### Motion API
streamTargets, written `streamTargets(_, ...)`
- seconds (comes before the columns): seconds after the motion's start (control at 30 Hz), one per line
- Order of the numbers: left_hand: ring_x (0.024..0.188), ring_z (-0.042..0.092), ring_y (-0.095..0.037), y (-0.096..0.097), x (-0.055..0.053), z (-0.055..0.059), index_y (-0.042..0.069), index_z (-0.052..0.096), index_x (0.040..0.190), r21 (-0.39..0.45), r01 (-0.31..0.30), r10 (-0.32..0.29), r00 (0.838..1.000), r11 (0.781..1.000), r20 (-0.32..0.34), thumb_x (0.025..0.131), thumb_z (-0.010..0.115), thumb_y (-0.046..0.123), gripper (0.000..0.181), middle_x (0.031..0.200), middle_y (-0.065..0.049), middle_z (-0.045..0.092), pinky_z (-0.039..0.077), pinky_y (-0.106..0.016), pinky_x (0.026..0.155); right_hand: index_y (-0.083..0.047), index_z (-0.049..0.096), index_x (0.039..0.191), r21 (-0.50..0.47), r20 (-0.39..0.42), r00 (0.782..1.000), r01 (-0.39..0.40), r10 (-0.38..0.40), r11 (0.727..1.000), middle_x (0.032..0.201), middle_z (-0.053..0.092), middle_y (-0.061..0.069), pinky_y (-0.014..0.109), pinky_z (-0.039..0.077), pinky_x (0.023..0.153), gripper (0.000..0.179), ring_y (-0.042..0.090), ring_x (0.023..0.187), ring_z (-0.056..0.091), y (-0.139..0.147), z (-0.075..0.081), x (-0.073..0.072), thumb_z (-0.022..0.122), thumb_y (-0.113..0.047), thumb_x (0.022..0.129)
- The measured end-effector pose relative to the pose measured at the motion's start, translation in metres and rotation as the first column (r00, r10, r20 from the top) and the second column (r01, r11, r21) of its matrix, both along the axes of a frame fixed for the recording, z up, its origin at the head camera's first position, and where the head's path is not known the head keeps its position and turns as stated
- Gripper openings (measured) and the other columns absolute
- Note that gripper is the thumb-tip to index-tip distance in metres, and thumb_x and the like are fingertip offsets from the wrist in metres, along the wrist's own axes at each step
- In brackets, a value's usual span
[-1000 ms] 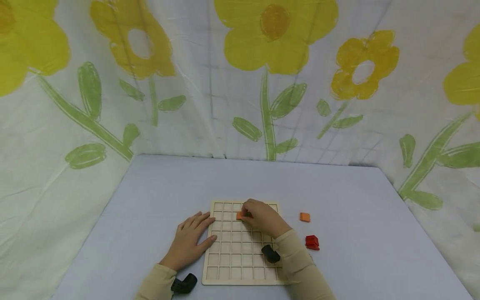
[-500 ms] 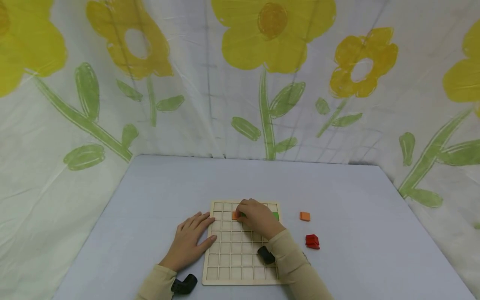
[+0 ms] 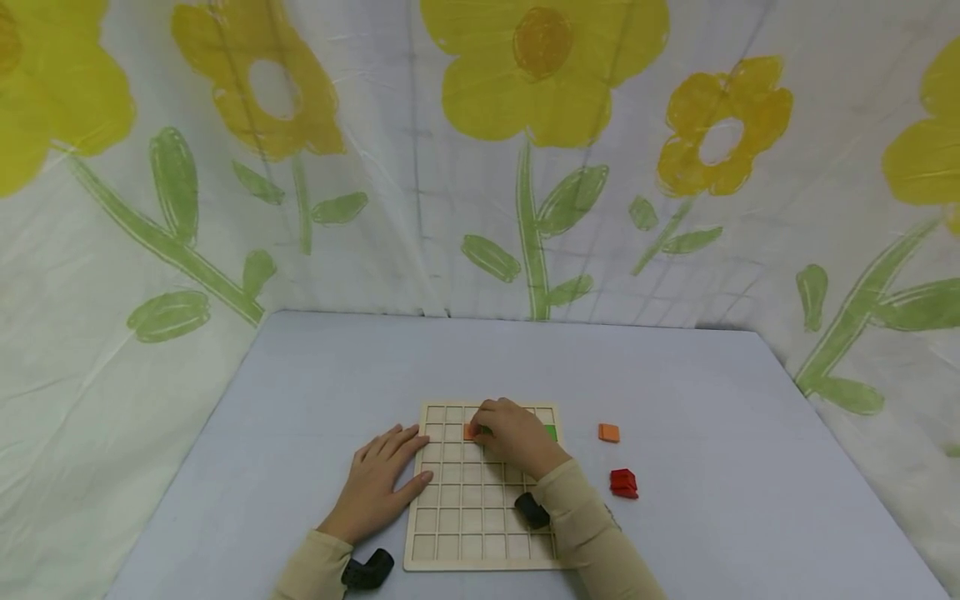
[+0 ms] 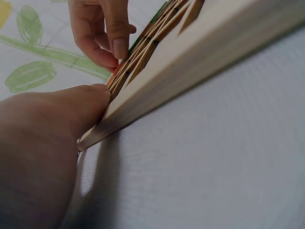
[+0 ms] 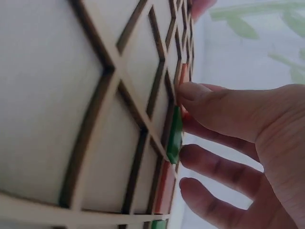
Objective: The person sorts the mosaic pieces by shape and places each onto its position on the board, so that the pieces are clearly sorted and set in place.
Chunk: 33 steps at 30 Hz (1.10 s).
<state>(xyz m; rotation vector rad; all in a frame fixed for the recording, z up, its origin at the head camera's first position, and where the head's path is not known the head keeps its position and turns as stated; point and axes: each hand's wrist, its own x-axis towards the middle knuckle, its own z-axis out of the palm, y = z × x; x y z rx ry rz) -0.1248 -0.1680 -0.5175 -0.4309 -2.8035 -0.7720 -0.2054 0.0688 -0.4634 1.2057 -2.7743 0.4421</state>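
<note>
Orange tile [image 3: 468,432] is sitting toward the far edge of the wooden grid board [image 3: 450,497], left of the board's middle, right by a green tile [image 5: 174,136] in the same row. The right hand [image 3: 517,437] has it between thumb and index finger, other fingers loosely bent off the board. My guess is that narrow pinch is for squaring it up inside the thin dividers, but I can't tell if it's fully seated, since the fingertips cover most of it.

The left hand [image 3: 386,479] is spread wide with nothing in it, fingertips and thumb resting on the board's left edge, probably so the board doesn't skate around. Another green tile [image 3: 551,432] shows near the board's right edge. Spare orange tiles [image 3: 609,433] and a little heap of red tiles [image 3: 623,483] are off to the board's right, probably parked there for easy grabbing with that hand.

Compared with a second ago, the pinched tile and right hand are a bit further left on the board, and the green near the right edge is uncovered. Left hand and spares look basically the same.
</note>
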Motion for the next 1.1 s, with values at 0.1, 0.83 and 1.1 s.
streamTargets(0.1,0.138,0.036,-0.029,0.0,0.0,0.0,0.02,0.054,0.136,-0.001,-0.003,0.003,1.0,1.0,-0.001,0.09,0.062,0.046,0.053,0.146,-0.003,0.047,0.026,-0.055,0.105,-0.02,0.073,0.096,-0.003,0.013,1.0,-0.004,0.004,1.0,0.097,0.067,-0.006,0.03,0.051,0.075,0.01,0.014,0.087,0.06,0.006,0.006,-0.001,0.07,-0.025,0.088)
streamTargets(0.83,0.138,0.036,-0.03,0.001,0.0,0.001,0.019,0.054,0.136,0.002,0.003,-0.003,1.0,1.0,-0.008,0.09,0.062,0.045,0.054,0.145,-0.004,0.047,0.025,-0.055,0.106,0.0,0.063,0.107,0.191,0.252,0.741,0.593,-0.623,0.782,0.095,0.069,0.013,0.059,0.043,0.076,0.029,0.027,0.082,0.062,0.144,0.057,-0.012,0.07,-0.02,0.087)
streamTargets(1.1,0.138,0.036,-0.03,0.001,0.001,0.0,0.019,0.054,0.136,0.002,0.007,-0.007,1.0,1.0,-0.012,0.09,0.062,0.045,0.053,0.145,-0.004,0.047,0.025,-0.055,0.106,0.002,0.059,0.1,0.27,0.41,0.633,0.603,-0.656,0.75,0.095,0.064,0.015,0.039,0.047,0.065,0.033,0.025,0.077,0.056,0.151,0.045,-0.015,0.069,-0.027,0.086)
